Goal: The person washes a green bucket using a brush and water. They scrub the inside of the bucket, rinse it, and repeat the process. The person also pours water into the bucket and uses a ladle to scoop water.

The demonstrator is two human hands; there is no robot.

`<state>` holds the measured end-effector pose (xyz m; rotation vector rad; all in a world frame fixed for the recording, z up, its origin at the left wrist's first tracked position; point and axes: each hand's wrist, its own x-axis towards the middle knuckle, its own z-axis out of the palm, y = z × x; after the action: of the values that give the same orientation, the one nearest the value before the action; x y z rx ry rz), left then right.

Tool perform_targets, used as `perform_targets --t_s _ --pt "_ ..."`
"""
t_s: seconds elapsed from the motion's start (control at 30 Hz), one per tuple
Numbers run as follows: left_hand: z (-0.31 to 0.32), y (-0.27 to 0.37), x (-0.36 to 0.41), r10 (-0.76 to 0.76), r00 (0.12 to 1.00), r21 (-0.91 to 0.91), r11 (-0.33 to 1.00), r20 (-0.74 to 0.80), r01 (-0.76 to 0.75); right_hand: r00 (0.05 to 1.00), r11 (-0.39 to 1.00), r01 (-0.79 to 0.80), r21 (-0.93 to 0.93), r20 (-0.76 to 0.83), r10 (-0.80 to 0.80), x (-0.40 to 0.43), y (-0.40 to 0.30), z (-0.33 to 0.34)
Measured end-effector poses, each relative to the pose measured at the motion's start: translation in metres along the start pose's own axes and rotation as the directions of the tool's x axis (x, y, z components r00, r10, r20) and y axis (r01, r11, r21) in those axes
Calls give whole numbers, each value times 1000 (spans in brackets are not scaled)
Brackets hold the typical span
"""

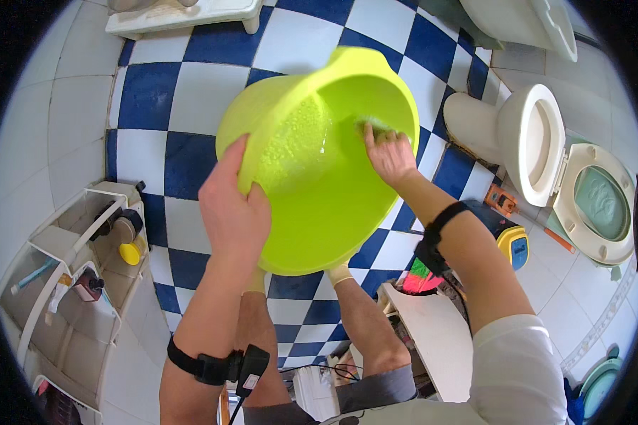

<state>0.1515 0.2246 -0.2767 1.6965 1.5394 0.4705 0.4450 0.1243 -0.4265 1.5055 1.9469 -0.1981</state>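
A large lime-green plastic tub (329,228) is tilted on its side above the checkered floor, its opening towards me. My left hand (234,199) grips the tub's left rim, thumb over the edge. Inside, near the right wall, my right hand (389,151) presses a scrubber (372,125) against the plastic; the fingers partly hide it, and its exact kind cannot be told. Foamy water (297,138) lies along the tub's left inner wall. Both forearms wear black straps with small devices.
To the right stand a white toilet (534,143) and a yellow-and-black bin (513,247). A white rack (74,255) with bottles is at the left wall. A white stool (191,15) stands at the top. My feet are just below the tub, beside a white cabinet (436,329).
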Motion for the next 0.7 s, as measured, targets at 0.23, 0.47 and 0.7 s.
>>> perform_targets --t_s 0.23,0.47,0.7 --pt "8 -11 3 -63 995 -166 985 -78 49 813 486 -530 694 580 59 14 -166 -42" --pt "-6 -17 10 13 999 -129 991 -53 -20 909 -201 -307 930 350 229 -26 -220 -105" --pt "-21 5 28 25 996 36 999 86 -29 962 898 -174 404 263 68 -70 -56 -63"
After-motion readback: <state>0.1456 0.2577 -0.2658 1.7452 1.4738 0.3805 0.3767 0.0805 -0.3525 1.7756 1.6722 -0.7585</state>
